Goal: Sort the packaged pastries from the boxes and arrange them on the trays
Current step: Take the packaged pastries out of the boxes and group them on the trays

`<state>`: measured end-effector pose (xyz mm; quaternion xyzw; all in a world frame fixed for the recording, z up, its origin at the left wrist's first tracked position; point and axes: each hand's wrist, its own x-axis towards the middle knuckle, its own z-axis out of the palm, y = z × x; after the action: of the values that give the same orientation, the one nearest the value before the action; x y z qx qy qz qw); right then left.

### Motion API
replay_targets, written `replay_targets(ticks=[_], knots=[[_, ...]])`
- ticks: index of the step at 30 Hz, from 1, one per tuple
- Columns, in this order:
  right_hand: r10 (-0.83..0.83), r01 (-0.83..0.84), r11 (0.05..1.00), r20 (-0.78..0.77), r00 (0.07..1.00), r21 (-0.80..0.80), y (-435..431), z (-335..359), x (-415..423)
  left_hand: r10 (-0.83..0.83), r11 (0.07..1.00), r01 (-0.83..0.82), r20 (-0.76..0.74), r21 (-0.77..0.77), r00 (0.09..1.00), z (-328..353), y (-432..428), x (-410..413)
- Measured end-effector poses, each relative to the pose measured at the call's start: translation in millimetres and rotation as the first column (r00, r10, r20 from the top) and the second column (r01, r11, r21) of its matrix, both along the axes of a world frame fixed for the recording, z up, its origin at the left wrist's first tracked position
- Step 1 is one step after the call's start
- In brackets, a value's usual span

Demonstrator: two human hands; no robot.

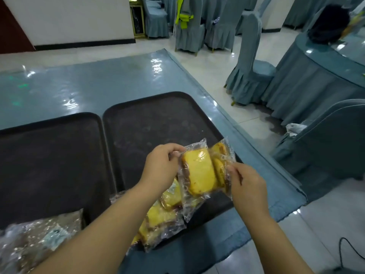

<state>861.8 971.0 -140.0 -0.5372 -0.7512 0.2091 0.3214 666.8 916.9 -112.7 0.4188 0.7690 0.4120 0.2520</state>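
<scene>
Head view: both hands are raised over the near right corner of the right tray (158, 119), one of two dark trays lying side by side on the blue-covered bench (98, 82). The left hand (160, 167) pinches the upper left edge of the wrapper of a cake-slice packet (197, 173). The right hand (246, 184) pinches the wrapper of a second packet (221, 161), which lies just behind the first and overlaps it on its right side. The two packets touch, and each hand has hold of only one.

The cake-slice packet's long axis runs from far to near, leaning slightly left at the bottom, and its lower end hangs free above the tray's near rim. The bare floor of the right tray lies ahead of both hands and a little to the left, so the left hand looks nearer to the open space. The right hand sits over the tray's outer edge.

Below the left forearm a heap of wrapped yellow pastries (158, 216) lies across the near edge of the right tray. On the near corner of the left tray (49, 155) there are more clear-wrapped packets (29, 248), too blurred to name. No boxes show. In my judgement the packets must first be pulled apart sideways before either can be laid down. Covered chairs (250, 76) stand beyond the bench on the right.
</scene>
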Motion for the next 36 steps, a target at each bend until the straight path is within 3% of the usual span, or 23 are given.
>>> replay_targets(ticks=[6, 8, 10, 12, 14, 19, 23, 31, 36], knots=[[0.059, -0.055, 0.992, -0.031, 0.998, 0.112, 5.6, -23.1, -2.1, -0.007, 0.978, -0.025, -0.155, -0.207, 0.988, -40.8, 7.9, -14.6], [0.175, -0.181, 0.966, 0.047, 0.983, 0.183, 3.9, -27.9, -3.1, -0.080, 0.954, 0.021, -0.185, -0.301, 0.979, -49.6, 5.6, -24.5], [0.343, -0.381, 0.908, 0.210, 0.916, 0.176, 1.0, -38.3, -5.7, -0.151, 0.924, 0.067, -0.198, -0.378, 0.969, -58.9, 1.9, -32.8], [0.473, -0.511, 0.851, 0.246, 0.846, 0.123, -3.9, -46.3, -7.1, -0.204, 0.906, 0.100, -0.217, -0.412, 0.954, -64.2, -1.5, -36.7], [0.501, -0.535, 0.838, 0.236, 0.833, 0.109, -8.8, -58.1, -8.6, -0.209, 0.908, 0.099, -0.234, -0.407, 0.949, -62.4, -4.4, -36.4], [0.544, -0.531, 0.839, 0.185, 0.818, -0.118, -11.0, -70.5, 0.2, -0.176, 0.917, 0.082, -0.212, -0.389, 0.961, -52.6, -19.2, -34.9], [0.609, -0.597, 0.792, 0.232, 0.759, -0.127, -6.2, -51.7, 4.9, -0.141, 0.932, 0.051, -0.230, -0.359, 0.963, -44.7, -42.5, -34.9], [0.595, -0.598, 0.800, 0.180, 0.783, -0.045, -35.5, -1.4, -54.9, -0.042, 0.966, -0.034, -0.291, -0.255, 0.956, -9.9, -122.2, -61.0], [0.733, -0.730, 0.671, 0.264, 0.627, -0.129, -90.3, 16.6, -116.6, 0.052, 0.972, -0.135, -0.383, -0.193, 0.922, 11.9, -214.9, -96.2]])
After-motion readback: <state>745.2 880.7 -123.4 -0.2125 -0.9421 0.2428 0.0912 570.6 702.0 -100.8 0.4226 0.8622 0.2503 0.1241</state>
